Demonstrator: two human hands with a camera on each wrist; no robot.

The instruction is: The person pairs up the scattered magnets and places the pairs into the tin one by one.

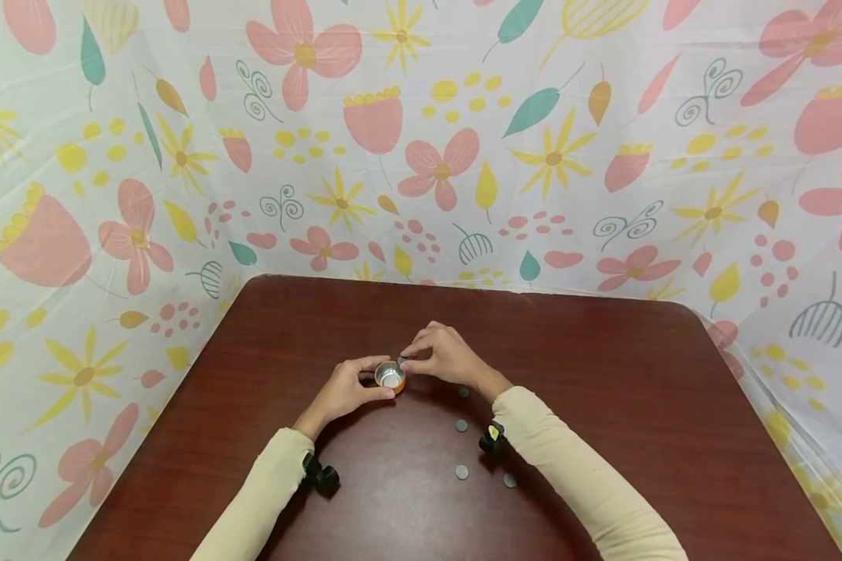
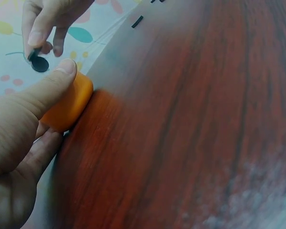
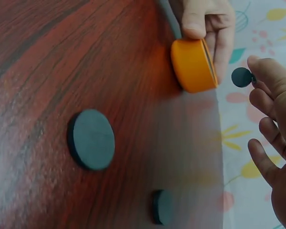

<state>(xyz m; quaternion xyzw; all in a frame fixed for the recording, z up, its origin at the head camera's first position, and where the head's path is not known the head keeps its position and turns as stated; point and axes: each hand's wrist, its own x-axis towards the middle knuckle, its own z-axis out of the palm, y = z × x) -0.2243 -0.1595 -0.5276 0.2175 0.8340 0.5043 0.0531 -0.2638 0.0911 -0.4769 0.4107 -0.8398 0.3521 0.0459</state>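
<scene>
A small round orange cup (image 1: pixel 400 388) with a shiny silver inside stands on the brown table. My left hand (image 1: pixel 344 388) grips it, thumb on the near side and fingers on the far side. Just right of the rim, my right hand (image 1: pixel 445 354) pinches a dark round disc (image 3: pixel 241 77) between thumb and fingertips. In the left wrist view a second dark piece seems to touch that disc (image 2: pixel 39 64) at the thumb; whether it is another disc, I cannot tell. The pinched disc is apart from the cup (image 3: pixel 193 64). The cup's inside is hidden in both wrist views.
Several flat grey discs lie on the table (image 1: pixel 393 499) near my right forearm, one of them a disc (image 1: pixel 461 472) close to the front. In the right wrist view a large disc (image 3: pixel 93 139) lies nearest. A flower-patterned cloth (image 1: pixel 463 234) hangs behind the table.
</scene>
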